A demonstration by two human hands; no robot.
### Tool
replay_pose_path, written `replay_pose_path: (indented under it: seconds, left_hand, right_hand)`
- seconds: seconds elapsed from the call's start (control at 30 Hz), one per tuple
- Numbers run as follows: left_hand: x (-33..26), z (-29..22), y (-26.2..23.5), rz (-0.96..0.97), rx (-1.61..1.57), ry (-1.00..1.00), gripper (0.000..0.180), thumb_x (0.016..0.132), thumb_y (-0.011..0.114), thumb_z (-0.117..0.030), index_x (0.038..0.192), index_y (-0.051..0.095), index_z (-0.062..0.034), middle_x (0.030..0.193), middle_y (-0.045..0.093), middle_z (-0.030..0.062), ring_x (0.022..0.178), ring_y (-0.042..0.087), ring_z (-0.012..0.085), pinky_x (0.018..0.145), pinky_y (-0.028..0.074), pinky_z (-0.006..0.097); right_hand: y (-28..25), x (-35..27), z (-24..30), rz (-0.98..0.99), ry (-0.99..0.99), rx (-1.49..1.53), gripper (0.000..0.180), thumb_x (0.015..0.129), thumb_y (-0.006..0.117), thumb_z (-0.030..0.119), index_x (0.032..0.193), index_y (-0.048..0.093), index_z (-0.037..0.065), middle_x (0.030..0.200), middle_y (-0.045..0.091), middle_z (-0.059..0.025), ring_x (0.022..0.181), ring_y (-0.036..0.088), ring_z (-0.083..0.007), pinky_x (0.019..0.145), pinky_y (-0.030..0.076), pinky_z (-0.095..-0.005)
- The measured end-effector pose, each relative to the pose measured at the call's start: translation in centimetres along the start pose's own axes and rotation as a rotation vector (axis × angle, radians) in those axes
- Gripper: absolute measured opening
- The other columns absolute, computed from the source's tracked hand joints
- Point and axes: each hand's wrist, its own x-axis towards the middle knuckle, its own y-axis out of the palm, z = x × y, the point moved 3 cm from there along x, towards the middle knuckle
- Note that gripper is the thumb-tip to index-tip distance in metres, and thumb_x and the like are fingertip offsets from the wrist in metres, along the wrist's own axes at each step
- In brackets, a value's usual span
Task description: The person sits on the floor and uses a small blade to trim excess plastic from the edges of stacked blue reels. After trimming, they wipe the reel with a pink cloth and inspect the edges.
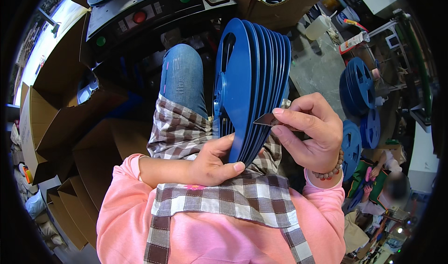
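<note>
While left hand [212,163] props blue reels [252,84], right hand [310,133] presses blade [266,119] against them.

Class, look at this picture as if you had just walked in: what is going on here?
A seated person in a pink top and checked apron holds a stack of blue plastic reels upright on their lap. The left hand steadies the stack from below. The right hand pinches a small blade with its tip against the reels' edges. More blue reels stand on the floor to the right, and open cardboard boxes lie to the left.
</note>
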Motion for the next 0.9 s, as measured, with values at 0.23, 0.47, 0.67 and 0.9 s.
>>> replay_pose_path:
  seconds: [0.23,0.47,0.67,0.9]
  left_hand:
    - [0.08,0.0,0.07,0.014,0.028,0.033,0.064,0.095,0.055,-0.015,0.147,0.022,-0.0014,0.15,0.028,0.0186,0.131,0.042,0.0335,0.111,0.031,0.048]
    - [0.04,0.04,0.06,0.045,0.042,0.016,0.063,0.094,0.056,-0.016,0.146,0.023,-0.0002,0.148,0.031,0.0185,0.13,0.043,0.0326,0.11,0.032,0.047]
    - [0.2,-0.1,0.19,0.053,0.034,-0.01,0.064,0.095,0.054,-0.017,0.146,0.02,0.0008,0.147,0.033,0.0184,0.131,0.041,0.0322,0.111,0.03,0.047]
    - [-0.02,0.67,0.25,0.025,0.009,0.075,0.055,0.096,0.05,-0.016,0.141,0.019,-0.0043,0.143,0.036,0.019,0.13,0.043,0.032,0.11,0.031,0.051]
  right_hand:
    - [0.05,0.09,-0.29,-0.033,-0.005,0.045,0.035,0.066,0.077,-0.005,0.099,0.07,0.005,0.08,0.057,-0.0069,0.06,0.056,-0.0143,0.05,0.043,-0.0231]
    - [-0.14,-0.21,-0.21,0.006,0.031,0.042,0.034,0.067,0.076,-0.005,0.099,0.07,0.004,0.08,0.058,-0.0073,0.06,0.056,-0.0141,0.05,0.043,-0.0229]
    - [-0.13,-0.37,-0.35,-0.002,0.081,0.095,0.033,0.067,0.076,-0.005,0.099,0.07,0.003,0.081,0.058,-0.0081,0.061,0.056,-0.0139,0.05,0.043,-0.0227]
    - [-0.1,-0.5,-0.13,-0.008,0.062,0.086,0.033,0.067,0.076,-0.005,0.098,0.07,0.003,0.081,0.058,-0.008,0.06,0.055,-0.0138,0.05,0.043,-0.0229]
